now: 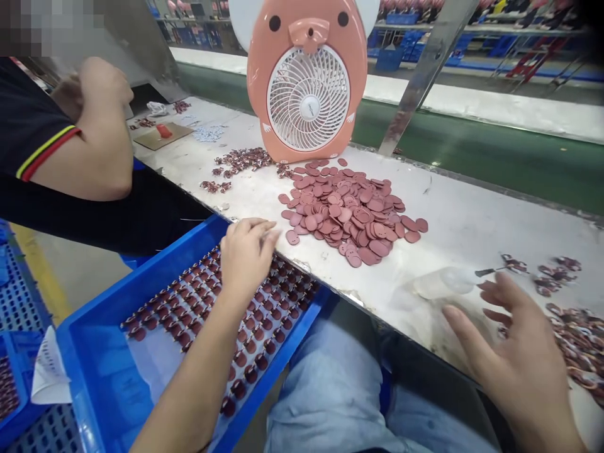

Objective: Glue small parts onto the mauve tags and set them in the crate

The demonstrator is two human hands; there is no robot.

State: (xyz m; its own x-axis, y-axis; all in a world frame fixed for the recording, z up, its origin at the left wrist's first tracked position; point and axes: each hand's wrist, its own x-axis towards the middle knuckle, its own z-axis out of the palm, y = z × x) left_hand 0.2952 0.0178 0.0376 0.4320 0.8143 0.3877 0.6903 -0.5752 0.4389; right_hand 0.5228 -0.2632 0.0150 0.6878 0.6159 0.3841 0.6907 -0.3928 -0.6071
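My left hand point(246, 259) is at the table's front edge, over the far rim of the blue crate, with fingers and thumb drawn together. Whatever may be between them is hidden. My right hand point(521, 349) hangs over the table at the right, its thumb and fingers apart and nothing gripped. Just beyond its fingertips lies a blurred, translucent squeeze bottle point(441, 283) with a thin dark nozzle pointing right. Between the hands is a heap of reddish-brown oval pieces point(349, 211), some with small holes. Small brown-and-white figured parts point(557, 274) lie near the right hand.
The blue crate point(111, 286) holds rows of assembled brown pieces on white sheets. An orange fan point(309, 82) stands behind the heap. More small parts point(243, 160) lie left of it. A co-worker's arm point(101, 138) is at the left. A metal post point(425, 78) rises behind the table.
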